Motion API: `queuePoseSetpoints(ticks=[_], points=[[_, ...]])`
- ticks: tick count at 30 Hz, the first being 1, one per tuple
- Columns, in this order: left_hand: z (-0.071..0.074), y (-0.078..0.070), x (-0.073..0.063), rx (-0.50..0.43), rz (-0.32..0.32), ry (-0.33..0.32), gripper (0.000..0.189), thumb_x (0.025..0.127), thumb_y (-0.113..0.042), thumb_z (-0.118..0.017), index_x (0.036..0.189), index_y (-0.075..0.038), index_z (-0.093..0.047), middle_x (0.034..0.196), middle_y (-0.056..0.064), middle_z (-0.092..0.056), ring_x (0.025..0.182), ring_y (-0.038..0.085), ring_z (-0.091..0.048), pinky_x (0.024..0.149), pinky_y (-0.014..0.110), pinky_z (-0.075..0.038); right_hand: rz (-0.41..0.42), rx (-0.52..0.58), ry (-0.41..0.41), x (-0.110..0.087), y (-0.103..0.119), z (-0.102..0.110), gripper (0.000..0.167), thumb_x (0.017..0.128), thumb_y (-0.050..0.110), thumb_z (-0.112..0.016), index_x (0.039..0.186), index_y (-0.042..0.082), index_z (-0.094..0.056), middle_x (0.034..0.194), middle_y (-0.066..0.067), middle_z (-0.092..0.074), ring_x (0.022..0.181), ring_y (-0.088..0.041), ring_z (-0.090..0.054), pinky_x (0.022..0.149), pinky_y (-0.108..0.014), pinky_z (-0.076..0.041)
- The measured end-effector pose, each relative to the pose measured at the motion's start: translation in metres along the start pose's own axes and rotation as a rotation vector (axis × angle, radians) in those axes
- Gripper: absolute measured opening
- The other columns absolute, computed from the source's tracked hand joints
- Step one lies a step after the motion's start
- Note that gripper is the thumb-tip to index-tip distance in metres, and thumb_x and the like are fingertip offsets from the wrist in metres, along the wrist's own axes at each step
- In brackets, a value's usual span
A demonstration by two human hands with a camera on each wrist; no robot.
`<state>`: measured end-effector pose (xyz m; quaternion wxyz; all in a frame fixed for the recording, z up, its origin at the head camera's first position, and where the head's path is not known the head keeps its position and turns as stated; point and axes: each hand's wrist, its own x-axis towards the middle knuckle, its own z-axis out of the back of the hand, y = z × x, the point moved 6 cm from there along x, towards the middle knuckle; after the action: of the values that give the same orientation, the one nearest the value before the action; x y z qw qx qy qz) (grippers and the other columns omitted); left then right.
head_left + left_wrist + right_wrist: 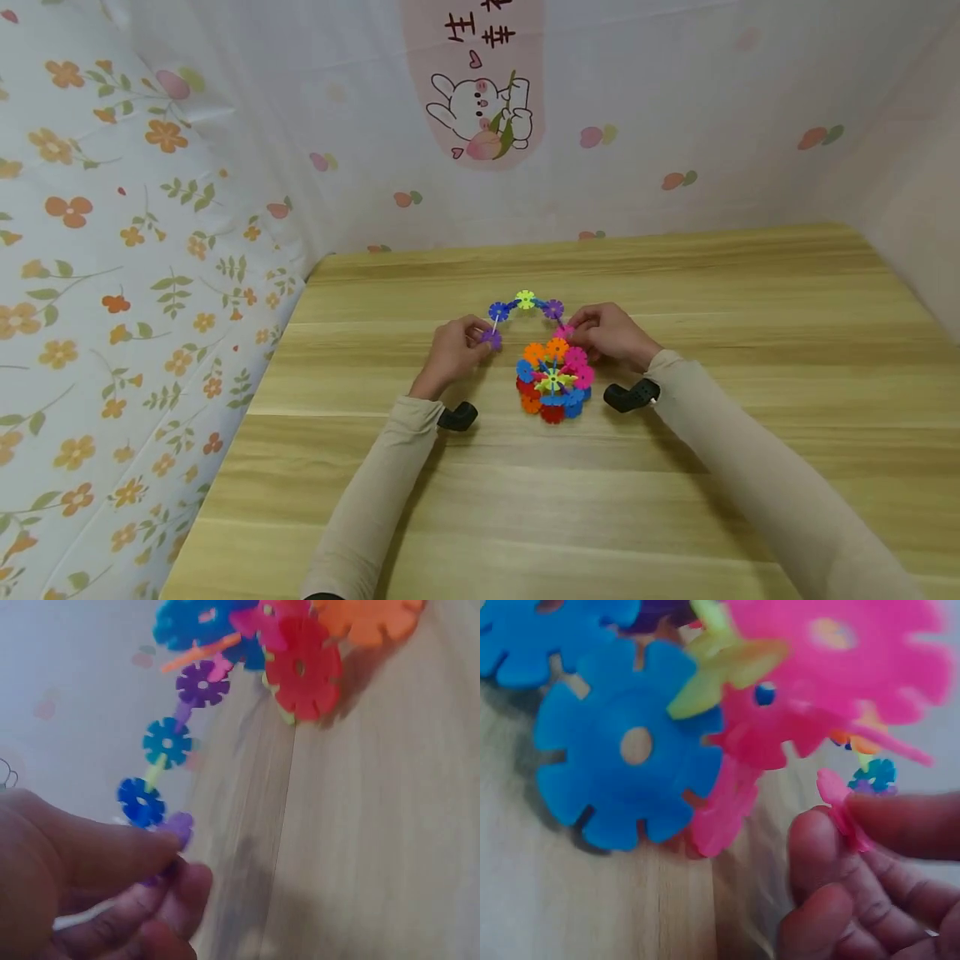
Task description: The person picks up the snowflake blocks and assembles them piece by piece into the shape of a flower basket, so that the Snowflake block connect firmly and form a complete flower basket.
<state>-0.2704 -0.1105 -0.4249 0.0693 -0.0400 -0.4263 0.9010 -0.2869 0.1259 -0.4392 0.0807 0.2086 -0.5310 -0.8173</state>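
A chain of interlocking snowflake discs arches behind a built cluster, with a yellow-green disc [525, 299] at its top. At the chain's left end my left hand [457, 348] pinches a purple disc [178, 829] between thumb and fingers. My right hand [617, 336] pinches a pink disc [841, 810] at the other end, close behind the cluster. Between them are a dark blue disc [498, 312] and another purple disc [553, 309]. The rounded cluster of orange, pink, blue and red discs [553, 415] stands on the table, with a yellow-green piece on top.
The wood-grain table [525, 517] extends around the pieces. A white printed cloth [637, 100] hangs behind it, and a flowered cloth [150, 275] is at the left. Black wrist devices [632, 396] sit beneath both wrists, the right one beside the cluster.
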Motion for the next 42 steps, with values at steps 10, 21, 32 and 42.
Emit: queuePoseSetpoints(ticks=[10,21,32,42], points=[[-0.003,-0.015,-0.023,-0.287,-0.141,-0.015,0.022,0.085,0.001,-0.066,0.106,-0.004,-0.062,0.091,0.010,-0.062,0.078,0.021,-0.063,0.066,0.028,-0.053,0.176,0.034,-0.115,-0.035,0.013,0.018,0.015,0.092,0.005,-0.056,0.106,0.000,-0.054,0.094,-0.020,-0.052,0.078,-0.042,-0.056,0.060,-0.038,-0.052],[-0.017,-0.022,-0.043,-0.463,-0.135,0.079,0.015,0.088,0.003,-0.059,0.103,0.004,-0.056,0.097,0.019,-0.060,0.085,0.040,-0.063,0.068,0.055,-0.050,0.408,-0.099,-0.227,-0.072,0.014,0.014,0.014,0.089,-0.007,-0.055,0.098,0.004,-0.056,0.083,-0.014,-0.055,0.062,-0.035,-0.057,0.050,-0.034,-0.050],[-0.011,-0.042,-0.060,-0.469,-0.126,0.076,0.017,0.089,0.006,-0.056,0.106,0.008,-0.055,0.100,0.024,-0.061,0.087,0.045,-0.061,0.071,0.058,-0.048,0.462,-0.135,-0.297,-0.088,0.027,0.006,0.014,0.087,-0.012,-0.054,0.096,-0.002,-0.057,0.078,-0.017,-0.057,0.060,-0.035,-0.056,0.048,-0.027,-0.048],[-0.009,-0.039,-0.067,-0.454,-0.160,0.072,0.015,0.090,0.003,-0.056,0.105,0.006,-0.056,0.097,0.020,-0.063,0.085,0.042,-0.062,0.071,0.051,-0.051,0.450,-0.176,-0.298,-0.097,0.028,0.005,0.015,0.088,-0.010,-0.055,0.098,0.000,-0.058,0.077,-0.014,-0.057,0.060,-0.032,-0.055,0.049,-0.025,-0.046]])
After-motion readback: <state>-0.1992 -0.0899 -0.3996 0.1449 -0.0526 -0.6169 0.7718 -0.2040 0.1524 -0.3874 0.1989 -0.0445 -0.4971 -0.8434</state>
